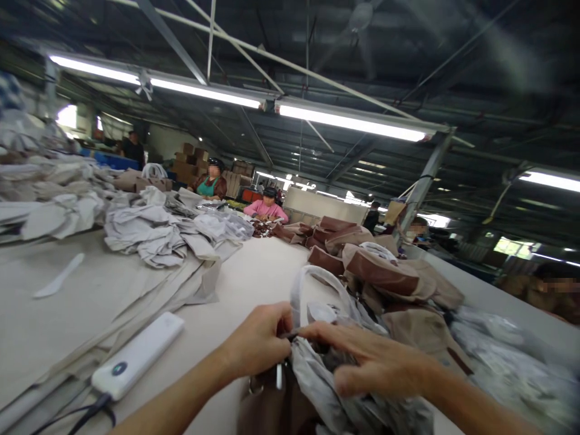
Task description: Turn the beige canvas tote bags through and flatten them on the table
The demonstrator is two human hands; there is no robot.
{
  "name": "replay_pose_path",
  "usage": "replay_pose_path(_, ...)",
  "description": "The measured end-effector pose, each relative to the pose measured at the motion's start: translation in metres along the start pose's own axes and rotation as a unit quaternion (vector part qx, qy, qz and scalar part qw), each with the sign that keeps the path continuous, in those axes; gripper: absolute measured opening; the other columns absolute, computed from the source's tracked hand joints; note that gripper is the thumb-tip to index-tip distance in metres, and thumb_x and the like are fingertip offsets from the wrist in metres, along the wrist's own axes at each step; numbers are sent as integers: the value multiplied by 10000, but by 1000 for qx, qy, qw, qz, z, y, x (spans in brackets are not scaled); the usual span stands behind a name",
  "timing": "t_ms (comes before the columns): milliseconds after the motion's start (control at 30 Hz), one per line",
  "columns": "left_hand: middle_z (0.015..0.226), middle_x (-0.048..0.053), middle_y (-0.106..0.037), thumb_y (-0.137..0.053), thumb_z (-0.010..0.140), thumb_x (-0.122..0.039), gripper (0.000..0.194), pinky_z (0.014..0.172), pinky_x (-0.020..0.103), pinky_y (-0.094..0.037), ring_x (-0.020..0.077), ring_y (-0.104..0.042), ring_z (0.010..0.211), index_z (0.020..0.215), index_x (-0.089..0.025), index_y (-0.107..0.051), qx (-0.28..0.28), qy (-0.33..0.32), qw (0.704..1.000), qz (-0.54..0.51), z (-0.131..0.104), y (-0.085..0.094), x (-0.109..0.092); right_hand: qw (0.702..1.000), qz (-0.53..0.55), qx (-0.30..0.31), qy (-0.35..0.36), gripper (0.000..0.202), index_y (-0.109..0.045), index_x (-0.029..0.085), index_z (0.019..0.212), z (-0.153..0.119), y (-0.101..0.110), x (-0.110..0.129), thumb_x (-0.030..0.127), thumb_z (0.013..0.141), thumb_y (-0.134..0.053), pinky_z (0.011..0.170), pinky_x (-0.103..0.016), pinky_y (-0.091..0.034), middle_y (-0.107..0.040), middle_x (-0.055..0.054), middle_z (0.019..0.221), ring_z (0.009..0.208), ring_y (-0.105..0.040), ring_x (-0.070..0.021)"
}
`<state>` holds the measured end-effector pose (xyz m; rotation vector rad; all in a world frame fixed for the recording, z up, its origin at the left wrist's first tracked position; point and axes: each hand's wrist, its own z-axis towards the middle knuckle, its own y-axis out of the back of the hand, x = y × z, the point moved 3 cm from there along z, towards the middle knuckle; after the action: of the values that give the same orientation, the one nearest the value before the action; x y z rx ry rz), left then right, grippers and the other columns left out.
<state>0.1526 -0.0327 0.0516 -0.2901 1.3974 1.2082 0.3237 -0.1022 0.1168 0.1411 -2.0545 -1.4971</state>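
Our left hand (263,339) pinching a soft brown bag (274,412), our right hand (378,361) half-spread over crumpled grey material (312,365) at the bag's top

The bottom edge cuts off the dark brown bag with a metal ring (272,414), and crumpled pale grey material (312,374) covers much of its right side. The left hand's (263,341) curled fingers hide the bit of bag they pinch, while the right hand (369,359) is motion-blurred. The thin black cable (90,414) leaves the picture at the bottom, and the crumpled clear plastic wrapping (512,356) smears at right.
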Motion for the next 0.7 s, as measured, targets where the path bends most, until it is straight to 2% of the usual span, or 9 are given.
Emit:
replay_pose_path(33,623,-84,-485,-565,638,-55,160,533,237,-253,100,-418,617,688,-194,-506,3,-2,1000,4,-1,-1,-2,1000,-14,5,-1,669,-495,261,1404,-6,-3,1,442,801,-719,1020,-413,-427,-628,-75,1311,1191,-569,-293)
replay_pose_path(67,617,-86,-480,-557,633,-44,168,532,235,-254,98,-417,615,682,-195,-499,6,-6,1000,7,-2,-2,-4,999,-44,2,2,619,-545,236,1337,-9,-7,2,404,776,-745,992,-406,-436,-652,-79,1254,1136,-594,-292)
replay_pose_path(167,608,-88,-469,-534,605,-20,199,523,235,-252,95,-413,605,681,-199,-494,5,-16,1000,4,-6,-6,-13,988,-152,-3,-6,116,-644,195,971,-11,-22,8,223,878,-581,810,-336,-456,-715,-49,967,916,-657,-238)
replay_pose_path(233,605,-90,-469,-537,600,-20,208,520,239,-247,96,-410,595,694,-204,-510,11,-28,1000,2,-10,-12,-20,969,-243,24,-41,125,-646,184,904,-8,-29,10,181,897,-521,692,-329,-426,-723,-66,897,852,-678,-249)
replay_pose_path(300,598,-90,-461,-529,591,-11,226,528,248,-232,96,-397,585,702,-207,-520,16,-43,999,18,-13,-17,-28,944,-320,56,-57,161,-660,168,959,-5,-31,12,152,883,-519,620,-342,-382,-737,-93,927,835,-696,-269)
replay_pose_path(400,595,-86,-446,-497,558,11,258,553,261,-215,98,-382,592,697,-205,-514,5,-59,997,56,-14,-20,-36,937,-328,98,-67,209,-683,139,962,6,-30,9,96,857,-506,559,-339,-333,-756,-112,915,785,-710,-254)
replay_pose_path(533,569,-83,-423,-484,543,19,244,569,258,-221,100,-376,587,655,-198,-486,-5,-41,997,59,-11,-18,-35,952,-281,57,-107,232,-733,117,890,30,-44,-1,82,812,-518,560,-317,-355,-766,-151,908,802,-721,-266)
replay_pose_path(633,570,-83,-444,-495,542,8,237,568,249,-241,100,-391,582,657,-198,-512,9,-39,998,53,-9,-18,-28,956,-283,1,-83,290,-749,128,928,48,-70,0,44,807,-499,604,-297,-423,-768,-149,967,856,-718,-253)
replay_pose_path(700,591,-83,-480,-501,548,-3,242,563,246,-256,102,-424,595,680,-202,-540,16,-36,999,36,-8,-18,-22,958,-279,-20,-63,272,-754,134,893,53,-81,3,45,797,-515,612,-293,-450,-771,-141,932,821,-718,-250)
